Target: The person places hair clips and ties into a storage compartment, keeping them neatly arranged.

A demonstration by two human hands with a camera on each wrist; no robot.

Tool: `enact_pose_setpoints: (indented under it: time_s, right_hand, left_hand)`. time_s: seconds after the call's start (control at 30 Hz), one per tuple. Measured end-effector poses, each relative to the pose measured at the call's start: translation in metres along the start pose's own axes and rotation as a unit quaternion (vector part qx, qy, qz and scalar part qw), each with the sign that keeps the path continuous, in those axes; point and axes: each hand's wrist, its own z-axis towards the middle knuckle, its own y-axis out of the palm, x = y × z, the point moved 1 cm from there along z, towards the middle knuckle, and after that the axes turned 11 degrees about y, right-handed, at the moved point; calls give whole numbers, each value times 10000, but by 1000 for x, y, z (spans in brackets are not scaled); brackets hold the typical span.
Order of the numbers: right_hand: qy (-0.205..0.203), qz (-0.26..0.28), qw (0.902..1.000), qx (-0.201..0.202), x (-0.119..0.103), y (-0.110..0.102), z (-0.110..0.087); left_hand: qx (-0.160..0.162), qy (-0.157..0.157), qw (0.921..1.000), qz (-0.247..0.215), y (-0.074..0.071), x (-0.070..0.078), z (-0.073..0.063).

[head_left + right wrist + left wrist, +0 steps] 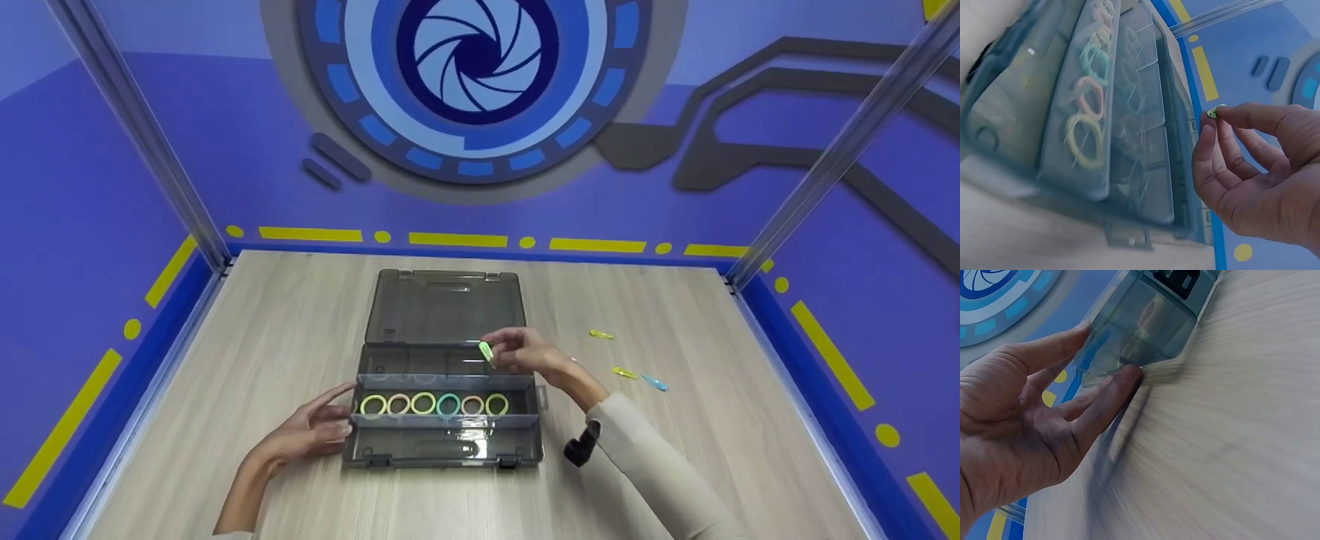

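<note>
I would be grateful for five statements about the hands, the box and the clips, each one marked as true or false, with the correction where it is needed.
1. The right hand pinches a green clip. True.
2. The lid is closed. False: the lid is open.
3. Six rings form a row inside the box. True.
4. The left hand holds a clip. False: the left hand is at the box's side, without a clip.
5. All clips lying on the table are yellow. False: besides two yellow clips, there is a blue clip.

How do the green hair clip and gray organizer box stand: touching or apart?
Apart: the right wrist view shows blue wall between the green hair clip and gray organizer box.
</note>
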Motion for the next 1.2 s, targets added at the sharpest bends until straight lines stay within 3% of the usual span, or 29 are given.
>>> enact_pose_setpoints:
  time_s: [0.33,0.6,0.97,1.2]
  right_hand:
    - [-394,371,9985,-76,-13,23,33]
    - [-422,554,9975,79,-11,41,51]
    - [-473,588,9970,182,-20,70,73]
    - [-631,443,9969,132,-21,92,83]
  left_hand:
    - [11,16,9999,-106,-2,-1,-2]
    - [-90,137,9999,-32,-2,-1,-2]
    - [8,11,9999,-170,0,-2,-2]
    - [-50,98,9998,-168,-1,0,-2]
